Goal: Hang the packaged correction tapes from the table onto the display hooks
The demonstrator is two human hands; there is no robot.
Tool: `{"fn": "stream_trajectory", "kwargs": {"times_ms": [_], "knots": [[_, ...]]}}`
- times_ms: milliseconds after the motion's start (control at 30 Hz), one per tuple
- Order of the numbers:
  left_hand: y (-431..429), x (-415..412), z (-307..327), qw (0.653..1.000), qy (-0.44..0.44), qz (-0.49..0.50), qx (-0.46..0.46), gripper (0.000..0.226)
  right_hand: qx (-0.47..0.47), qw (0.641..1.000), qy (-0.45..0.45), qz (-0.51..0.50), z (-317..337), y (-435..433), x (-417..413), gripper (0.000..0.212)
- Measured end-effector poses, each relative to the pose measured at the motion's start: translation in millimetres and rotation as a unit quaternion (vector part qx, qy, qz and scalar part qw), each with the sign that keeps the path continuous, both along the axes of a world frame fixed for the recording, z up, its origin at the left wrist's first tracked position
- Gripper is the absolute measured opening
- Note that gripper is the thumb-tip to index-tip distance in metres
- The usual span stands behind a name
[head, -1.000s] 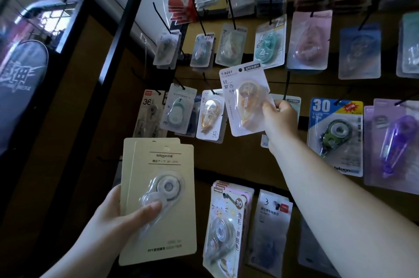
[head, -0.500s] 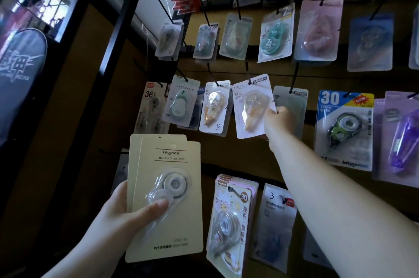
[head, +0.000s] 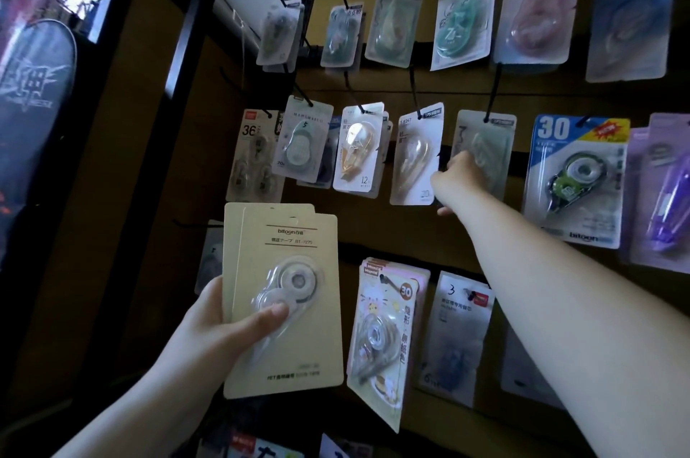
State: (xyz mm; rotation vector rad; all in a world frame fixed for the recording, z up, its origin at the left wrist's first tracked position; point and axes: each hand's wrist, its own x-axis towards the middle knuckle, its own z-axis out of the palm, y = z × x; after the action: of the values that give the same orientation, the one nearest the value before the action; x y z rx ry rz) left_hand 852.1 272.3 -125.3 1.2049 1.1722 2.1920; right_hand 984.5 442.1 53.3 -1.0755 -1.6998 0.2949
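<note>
1. Brown display board (head: 466,91) carries rows of black hooks (head: 412,84) with packets.
2. Left hand (head: 220,323) grips two beige correction tape cards (head: 287,345), thumb across.
3. Right hand (head: 457,177), loosely curled, touches a white hanging pack (head: 414,159); its grip is unclear.

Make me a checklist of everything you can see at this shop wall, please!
Surface: brown display board with black hooks; no table in view.
Job's things: two beige bitoon correction tape packs held; white T-9267 pack hanging on a hook.
Clutter: many other hung packs, such as a blue "30" pack and a cartoon "30" pack.
Hands: left hand grips the beige packs; right hand beside the white pack, grip unclear.
Cables: nothing seen.
Surroundings: black frame post; dark panel with lettering at left.
</note>
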Motion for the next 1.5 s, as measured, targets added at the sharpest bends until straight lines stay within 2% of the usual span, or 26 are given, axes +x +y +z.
{"fn": "stream_trajectory", "kwargs": {"times_ms": [100, 167, 233, 300, 367, 433, 500, 600, 700, 833, 933, 1033, 1167, 1367, 1500], "knots": [[1, 0, -4, 0.999, -0.011, -0.046, 0.010, 0.048, 0.109, 0.993, -0.041, -0.033, -10, -11, 8, 0.039], [-3, 5, -4, 1.000, -0.015, -0.028, 0.000, 0.051, 0.201, 0.979, 0.008, -0.028, -23, -24, 11, 0.028], [-6, 10, -7, 0.999, -0.015, -0.036, -0.011, 0.056, 0.246, 0.965, 0.061, 0.060, -45, -44, 11, 0.017], [-12, 16, -9, 0.999, -0.019, -0.032, -0.022, 0.065, 0.192, 0.964, 0.062, 0.174, -75, -68, 9, 0.011], [-17, 19, -15, 0.999, -0.016, -0.026, -0.034, 0.075, 0.075, 0.963, 0.005, 0.257, -108, -88, 6, 0.020], [-21, 19, -22, 0.999, -0.021, 0.007, -0.038, 0.053, -0.049, 0.951, -0.081, 0.293, -139, -102, 3, 0.030], [-22, 14, -32, 0.998, -0.029, 0.043, -0.040, 0.032, -0.124, 0.933, -0.120, 0.316, -165, -107, -2, 0.025], [-26, 11, -47, 0.994, -0.048, 0.070, -0.063, 0.029, -0.179, 0.921, -0.101, 0.332, -190, -105, -8, 0.010], [-30, 12, -57, 0.993, -0.048, 0.082, -0.072, 0.029, -0.226, 0.908, -0.067, 0.345, -202, -103, -14, 0.017], [-34, 8, -59, 0.993, -0.044, 0.084, -0.072, 0.031, -0.251, 0.897, -0.029, 0.363, -206, -101, -19, 0.014], [-38, 4, -56, 0.992, -0.079, 0.081, -0.063, 0.006, -0.257, 0.902, -0.010, 0.348, -205, -97, -24, 0.014], [-40, -1, -55, 0.990, -0.095, 0.088, -0.062, 0.003, -0.246, 0.902, 0.029, 0.352, -199, -93, -27, 0.017], [-45, -12, -58, 0.985, -0.110, 0.121, -0.064, 0.002, -0.202, 0.926, 0.071, 0.313, -179, -89, -31, 0.012], [-51, -27, -67, 0.982, -0.110, 0.132, -0.075, 0.019, -0.149, 0.960, 0.030, 0.235, -150, -83, -44, 0.004], [-53, -32, -67, 0.985, -0.093, 0.131, -0.071, 0.005, -0.162, 0.959, 0.038, 0.228, -146, -82, -58, 0.006]]}}
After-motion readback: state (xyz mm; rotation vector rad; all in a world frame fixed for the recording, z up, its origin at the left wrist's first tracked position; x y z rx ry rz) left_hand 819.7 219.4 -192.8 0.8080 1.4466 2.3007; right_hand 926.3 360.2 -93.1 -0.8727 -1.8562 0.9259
